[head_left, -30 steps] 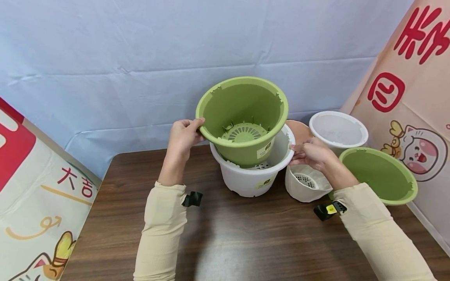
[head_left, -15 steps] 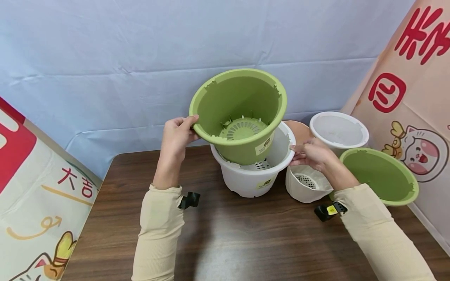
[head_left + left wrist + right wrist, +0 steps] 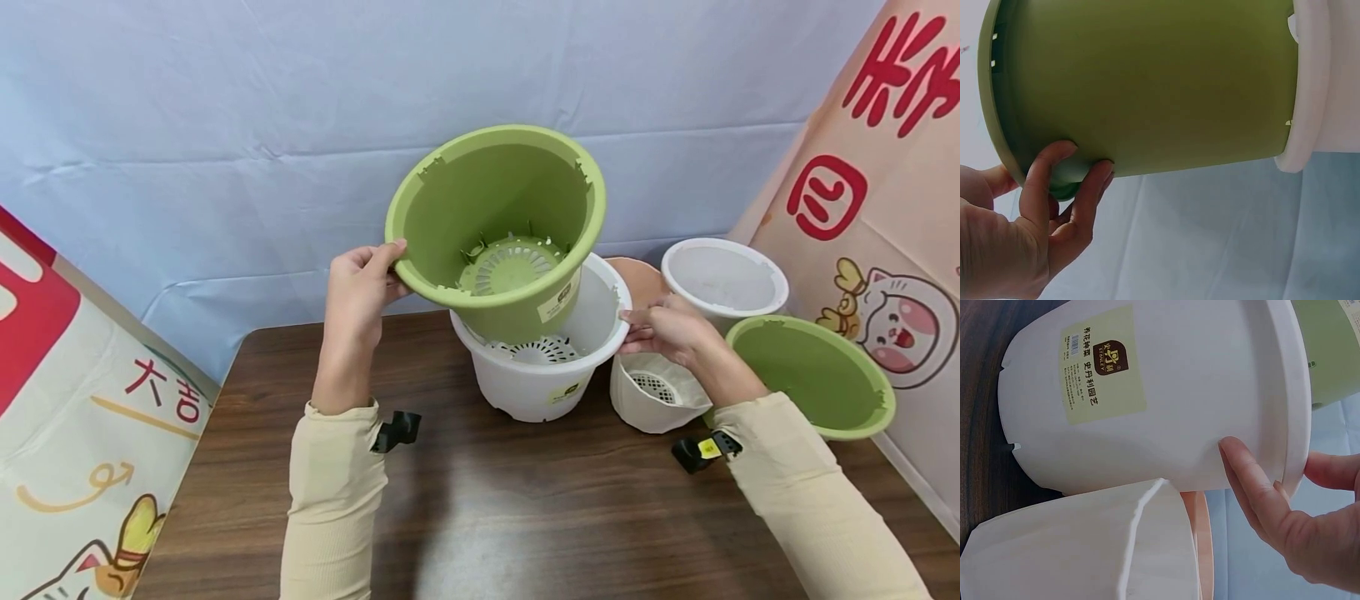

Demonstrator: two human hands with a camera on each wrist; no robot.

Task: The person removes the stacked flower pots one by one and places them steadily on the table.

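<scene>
A green flowerpot (image 3: 517, 196) with a slotted bottom tilts above the white flowerpot (image 3: 525, 392), its base still within the white rim. My left hand (image 3: 362, 287) pinches the green pot's left rim, thumb on top; in the left wrist view its fingers (image 3: 1091, 194) lie against the outer wall. My right hand (image 3: 663, 329) pinches the right rim of the white pot, which stands upright on the table. In the right wrist view the right thumb (image 3: 1332, 470) is over that rim, fingers under it, and a label (image 3: 1102, 365) shows on the wall.
To the right stand a small cream pot (image 3: 652, 408) with a grid bottom, an orange-brown pot (image 3: 637, 279), another white pot (image 3: 723, 275) and a second green pot (image 3: 810, 375). Cloth backdrops (image 3: 300, 167) rise behind and beside the wooden table (image 3: 525, 517).
My left hand has lifted the green pot up and to the left, tilting it more, so more of the white pot's slotted bottom shows. My right hand has stayed on the white rim.
</scene>
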